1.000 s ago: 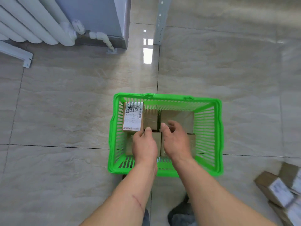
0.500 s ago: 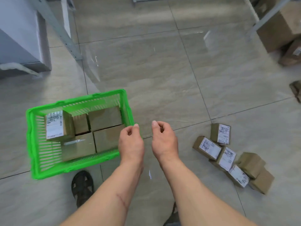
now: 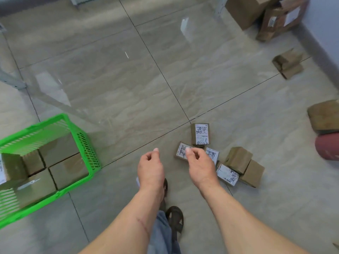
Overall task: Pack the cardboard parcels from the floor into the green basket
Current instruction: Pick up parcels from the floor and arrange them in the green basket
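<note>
1. Cardboard parcels are the job here, and the largest thing tied to them is the green basket (image 3: 86, 153), which stands on the tiled floor (image 3: 128, 79) at the left; its bottom layer already holds several parcels packed (image 3: 64, 169) edge to edge, one of them standing taller at the far left
2. The loose parcels (image 3: 240, 167) lie in a tight cluster on the floor to the right of the person, well apart from the basket; some show white printed labels, others plain brown faces
3. The labelled parcel (image 3: 200, 133) at the top of the cluster stands clear of its neighbours on three sides, so I judge it the easiest to lift first
4. These small boxes look stiff and light, with dry card faces that should not slip; a grasp across two opposite side faces seems safest, away from the glossy labels
5. The right hand (image 3: 200, 165) hovers over the near edge of the cluster, fingers loosely curled and holding nothing; whether a fingertip touches the label beneath it I cannot tell
6. The left hand (image 3: 151, 169) hangs beside it over bare floor, fingers relaxed and empty
</note>
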